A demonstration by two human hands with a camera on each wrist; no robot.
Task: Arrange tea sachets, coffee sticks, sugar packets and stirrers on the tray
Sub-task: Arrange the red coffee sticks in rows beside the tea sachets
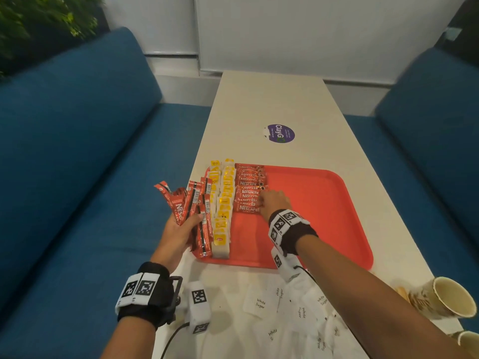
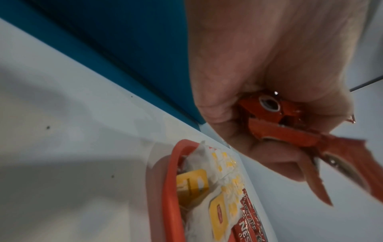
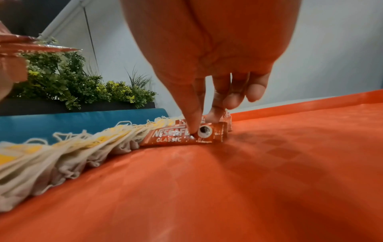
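A red tray lies on the white table. Two columns of yellow-tagged tea sachets fill its left side, and a row of red coffee sticks runs beside them. My right hand reaches down to the nearest coffee stick, pinching it between thumb and fingertip as it lies on the tray. My left hand hovers over the tray's left edge and grips a fanned bundle of coffee sticks, whose ends poke out of the fist.
Several white sugar packets lie scattered on the table in front of the tray. Paper cups lie at the near right edge, with thin wooden stirrers beside them. A purple sticker marks the far table. Blue sofas flank both sides.
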